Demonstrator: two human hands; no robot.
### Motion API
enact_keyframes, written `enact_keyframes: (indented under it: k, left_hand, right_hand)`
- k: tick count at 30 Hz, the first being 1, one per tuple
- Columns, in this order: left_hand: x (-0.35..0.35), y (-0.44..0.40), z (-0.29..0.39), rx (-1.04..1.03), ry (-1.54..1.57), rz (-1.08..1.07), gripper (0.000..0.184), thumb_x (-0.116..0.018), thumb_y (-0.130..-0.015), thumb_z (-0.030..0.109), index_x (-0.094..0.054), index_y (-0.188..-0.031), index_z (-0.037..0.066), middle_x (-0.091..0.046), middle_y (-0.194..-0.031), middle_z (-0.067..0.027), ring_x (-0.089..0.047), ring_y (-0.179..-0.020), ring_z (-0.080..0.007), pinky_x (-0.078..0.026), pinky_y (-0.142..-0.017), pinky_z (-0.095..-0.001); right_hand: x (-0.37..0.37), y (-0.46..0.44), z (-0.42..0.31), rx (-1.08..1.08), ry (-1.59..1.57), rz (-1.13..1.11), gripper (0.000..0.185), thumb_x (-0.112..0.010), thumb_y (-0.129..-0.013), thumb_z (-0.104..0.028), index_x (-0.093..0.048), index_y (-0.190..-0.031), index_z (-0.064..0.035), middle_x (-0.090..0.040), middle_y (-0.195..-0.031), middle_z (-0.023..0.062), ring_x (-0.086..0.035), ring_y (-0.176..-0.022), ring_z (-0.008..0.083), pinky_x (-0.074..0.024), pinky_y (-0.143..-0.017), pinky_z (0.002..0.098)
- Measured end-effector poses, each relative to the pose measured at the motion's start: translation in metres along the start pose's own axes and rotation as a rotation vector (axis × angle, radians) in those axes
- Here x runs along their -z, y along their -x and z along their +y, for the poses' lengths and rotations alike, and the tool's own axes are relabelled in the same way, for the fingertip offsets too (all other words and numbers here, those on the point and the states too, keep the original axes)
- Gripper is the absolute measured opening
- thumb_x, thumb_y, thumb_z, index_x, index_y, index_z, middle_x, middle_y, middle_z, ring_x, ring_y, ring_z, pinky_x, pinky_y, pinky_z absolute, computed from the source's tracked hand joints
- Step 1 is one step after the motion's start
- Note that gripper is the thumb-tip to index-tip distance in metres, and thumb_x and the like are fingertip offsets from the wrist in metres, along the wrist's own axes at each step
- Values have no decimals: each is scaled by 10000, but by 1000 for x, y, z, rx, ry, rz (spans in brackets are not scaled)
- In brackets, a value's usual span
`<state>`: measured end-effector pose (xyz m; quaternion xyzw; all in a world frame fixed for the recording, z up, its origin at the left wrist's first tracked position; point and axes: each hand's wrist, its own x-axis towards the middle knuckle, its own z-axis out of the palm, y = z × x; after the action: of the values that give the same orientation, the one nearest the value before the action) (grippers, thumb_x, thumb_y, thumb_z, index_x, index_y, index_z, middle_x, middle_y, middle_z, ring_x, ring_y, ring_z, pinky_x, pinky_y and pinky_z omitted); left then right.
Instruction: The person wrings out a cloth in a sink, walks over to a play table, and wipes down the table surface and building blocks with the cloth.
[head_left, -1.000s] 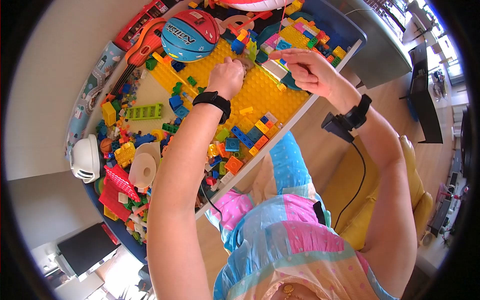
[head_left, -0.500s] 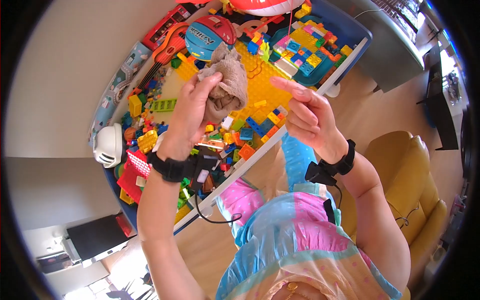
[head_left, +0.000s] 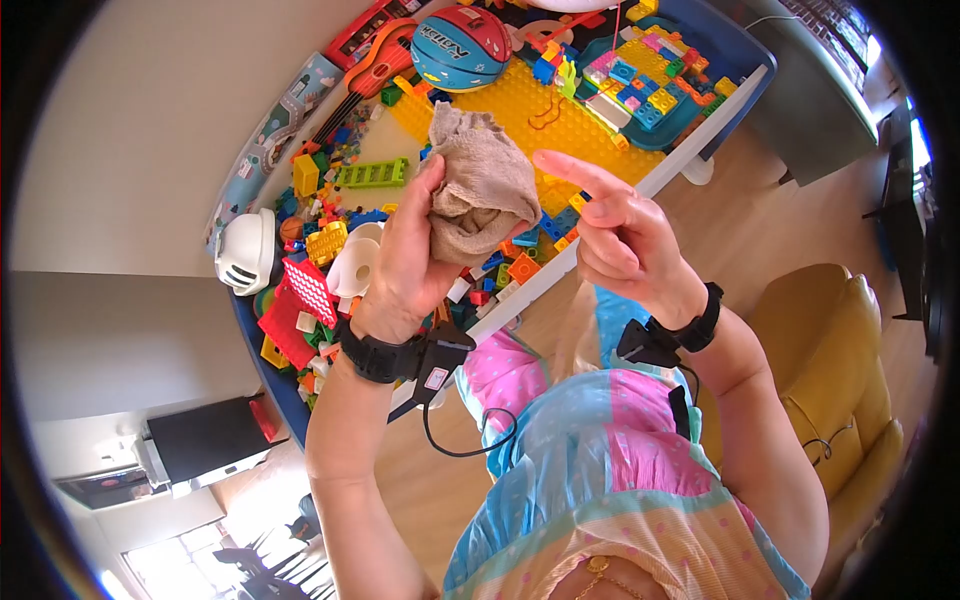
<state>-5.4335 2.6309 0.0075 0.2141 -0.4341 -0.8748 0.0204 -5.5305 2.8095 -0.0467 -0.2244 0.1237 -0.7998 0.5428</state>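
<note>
A crumpled grey-brown cloth (head_left: 480,185) is held up over the toy table by my left hand (head_left: 405,255), its thumb against the cloth's left side and its other fingers partly hidden. To the right of the cloth is my right hand (head_left: 625,235), its index finger stretched toward the cloth without touching it and the other fingers loosely curled. Nothing shows in that hand. Behind the cloth lies a yellow studded baseplate (head_left: 510,100), with a thin orange-red loop (head_left: 547,112) on it.
The blue-sided table has a white front edge (head_left: 690,150). On it are a ball (head_left: 460,48), a toy guitar (head_left: 380,62), a white helmet (head_left: 247,250), a green ladder piece (head_left: 372,174) and a teal tray (head_left: 645,130) with bricks. A yellow chair (head_left: 815,340) stands at right.
My left hand has lifted from the baseplate with the cloth in it and turned its palm inward. My right hand has drawn back lower, index finger extended. The view has shifted.
</note>
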Motion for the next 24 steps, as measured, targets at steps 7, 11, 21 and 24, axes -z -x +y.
enact_keyframes:
  k: [7, 11, 21, 24]
  left_hand:
    - [3, 4, -3, 16, -7, -67, 493, -395, -957, 420, -402, -1296, 61, -541, -1216, -104, -550, -1108, -247, -461, -940, -450]
    - [1, 6, -6, 21, -12, -86, 477, -400, -959, 409, -403, -1285, 60, -549, -1194, -108, -562, -1088, -241, -488, -909, -445]
    - [4, 4, -12, -6, -106, -46, 504, -380, -960, 401, -368, -1329, 58, -502, -1277, -118, -523, -1151, -276, -433, -966, -494]
    - [3, 6, -12, -13, -81, -41, 469, -406, -950, 313, -352, -1342, 60, -495, -1283, -105, -516, -1157, -248, -420, -981, -448]
  right_hand:
    - [-24, -1, 5, 13, 781, 192, 542, -446, -874, -16, -392, -1389, -174, -409, -491, -60, -375, -415, 20, -287, -402, 186]
    - [-17, 0, 8, 48, 751, 188, 536, -443, -886, -21, -390, -1391, -191, -432, -513, -60, -407, -442, 13, -314, -419, 181]
    - [-12, -1, 9, 137, 971, 260, 591, -437, -845, 7, -363, -1402, -174, -482, -525, -28, -462, -470, 34, -390, -474, 198]
    - [-8, -2, 10, 179, 1025, 267, 609, -462, -835, 9, -346, -1409, -158, -481, -518, -11, -470, -472, 45, -392, -480, 205]
